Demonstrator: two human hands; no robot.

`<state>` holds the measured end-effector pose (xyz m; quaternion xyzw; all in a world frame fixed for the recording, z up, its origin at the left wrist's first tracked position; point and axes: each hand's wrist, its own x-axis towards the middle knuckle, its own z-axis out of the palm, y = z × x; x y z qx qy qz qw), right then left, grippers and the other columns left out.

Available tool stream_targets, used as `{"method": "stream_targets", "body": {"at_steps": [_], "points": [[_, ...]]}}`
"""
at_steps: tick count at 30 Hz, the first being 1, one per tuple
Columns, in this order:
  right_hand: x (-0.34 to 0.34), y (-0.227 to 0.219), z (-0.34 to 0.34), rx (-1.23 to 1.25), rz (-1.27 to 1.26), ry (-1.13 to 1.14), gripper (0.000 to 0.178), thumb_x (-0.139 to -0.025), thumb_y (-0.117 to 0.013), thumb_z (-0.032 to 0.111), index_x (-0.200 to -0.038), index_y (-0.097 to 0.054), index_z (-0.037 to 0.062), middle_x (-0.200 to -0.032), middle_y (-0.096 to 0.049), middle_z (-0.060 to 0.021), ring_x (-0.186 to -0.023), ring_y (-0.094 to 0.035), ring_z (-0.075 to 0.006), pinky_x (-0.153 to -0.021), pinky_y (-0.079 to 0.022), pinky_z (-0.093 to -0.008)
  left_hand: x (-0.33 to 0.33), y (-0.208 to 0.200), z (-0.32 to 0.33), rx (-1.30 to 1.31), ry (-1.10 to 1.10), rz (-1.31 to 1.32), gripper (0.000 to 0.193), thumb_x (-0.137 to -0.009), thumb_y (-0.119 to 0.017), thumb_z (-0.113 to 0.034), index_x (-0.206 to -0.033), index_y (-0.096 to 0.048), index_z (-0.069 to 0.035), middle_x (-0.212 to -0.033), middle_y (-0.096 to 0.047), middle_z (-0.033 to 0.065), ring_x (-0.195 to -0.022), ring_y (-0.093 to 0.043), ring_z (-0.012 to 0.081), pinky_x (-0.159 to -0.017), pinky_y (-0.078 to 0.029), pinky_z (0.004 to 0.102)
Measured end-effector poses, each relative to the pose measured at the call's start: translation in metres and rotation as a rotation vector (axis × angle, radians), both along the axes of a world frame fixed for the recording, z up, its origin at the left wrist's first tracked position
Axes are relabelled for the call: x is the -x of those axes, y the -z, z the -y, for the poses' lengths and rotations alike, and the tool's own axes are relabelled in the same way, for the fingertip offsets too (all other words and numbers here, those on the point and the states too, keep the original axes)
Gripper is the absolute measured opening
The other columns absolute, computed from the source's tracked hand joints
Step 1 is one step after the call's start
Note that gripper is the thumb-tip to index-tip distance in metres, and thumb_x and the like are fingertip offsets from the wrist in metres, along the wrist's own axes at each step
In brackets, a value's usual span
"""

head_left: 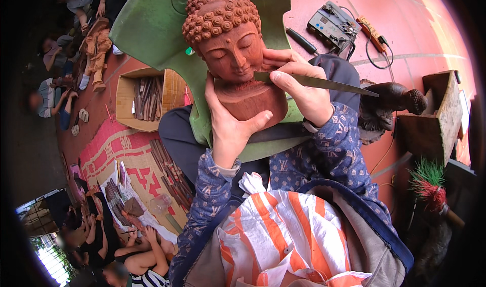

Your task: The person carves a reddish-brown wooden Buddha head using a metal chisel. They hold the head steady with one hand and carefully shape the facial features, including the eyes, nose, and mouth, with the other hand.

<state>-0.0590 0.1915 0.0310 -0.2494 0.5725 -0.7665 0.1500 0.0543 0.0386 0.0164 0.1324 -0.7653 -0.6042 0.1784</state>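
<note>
A reddish-brown carved wooden Buddha bust (234, 54), with tight curls and lowered eyelids, leans in front of me against a green plastic chair (152, 36). My left hand (229, 117) is wrapped round the left side of its neck and chest, the thumb lying across the front. In my right hand (304, 83) is a thin, flat metal file (340, 86), pinched between thumb and fingers. The file's left end touches the carving just under the chin, while its narrow pointed end sticks out to the right. Some right-hand fingers rest against the bust's cheek.
Left of my knees stand a cardboard box (126, 122) of chisel-like tools and a mat (114, 158) with more tools. A grey control box (329, 23), a power strip (372, 33) and a dark carving (390, 102) by a wooden box (435, 120) lie right. Other people sit left.
</note>
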Motion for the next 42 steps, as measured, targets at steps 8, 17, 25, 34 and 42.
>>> {"method": "stream_targets", "body": {"at_steps": [8,17,25,34,42], "points": [[0.012,-0.012,-0.002,-0.117,-0.012,-0.034,0.018,-0.086,-0.074,0.012,-0.095,-0.076,-0.0028,-0.118,-0.067,-0.015,-0.106,-0.062,-0.0198,-0.093,-0.049,-0.0309,0.001,-0.001,0.0,-0.009,0.004,-0.002,0.127,-0.062,-0.094,-0.027,-0.155,-0.011,-0.001,-0.142,-0.039,0.0221,-0.13,-0.047,0.0312,-0.109,-0.04,0.0417],[0.022,-0.023,-0.008,-0.221,-0.064,-0.086,0.019,-0.085,-0.076,0.017,-0.093,-0.076,-0.0008,-0.113,-0.067,-0.0156,-0.105,-0.062,-0.0221,-0.09,-0.049,-0.0323,0.0,0.001,0.0,-0.01,0.011,-0.022,0.127,-0.063,-0.094,-0.029,-0.155,-0.01,0.0,-0.143,-0.039,0.0226,-0.13,-0.048,0.0315,-0.109,-0.04,0.042],[0.025,-0.024,-0.01,-0.244,-0.113,-0.115,0.017,-0.086,-0.074,0.013,-0.095,-0.075,-0.0017,-0.116,-0.067,-0.0157,-0.106,-0.063,-0.0222,-0.093,-0.048,-0.0333,0.0,0.0,0.0,0.0,0.007,-0.011,0.127,-0.063,-0.094,-0.029,-0.155,-0.01,0.0,-0.143,-0.039,0.0228,-0.13,-0.047,0.0314,-0.109,-0.04,0.0416],[0.002,-0.004,-0.002,-0.167,-0.357,0.021,0.015,-0.085,-0.075,0.014,-0.091,-0.075,0.0008,-0.123,-0.061,-0.022,-0.116,-0.059,-0.0283,-0.097,-0.047,-0.0377,0.0,-0.001,-0.001,-0.015,0.004,0.006,0.127,-0.063,-0.094,-0.027,-0.155,-0.01,0.0,-0.142,-0.04,0.0227,-0.129,-0.048,0.0317,-0.108,-0.042,0.0417],[-0.009,-0.01,0.002,-0.079,-0.142,0.136,0.01,-0.086,-0.069,0.003,-0.087,-0.07,-0.0067,-0.118,-0.066,-0.0254,-0.111,-0.065,-0.0281,-0.094,-0.05,-0.0357,-0.001,-0.001,0.0,0.01,-0.005,0.006,0.127,-0.062,-0.094,-0.026,-0.155,-0.011,-0.001,-0.142,-0.04,0.0223,-0.13,-0.048,0.0321,-0.108,-0.041,0.0418]]}}
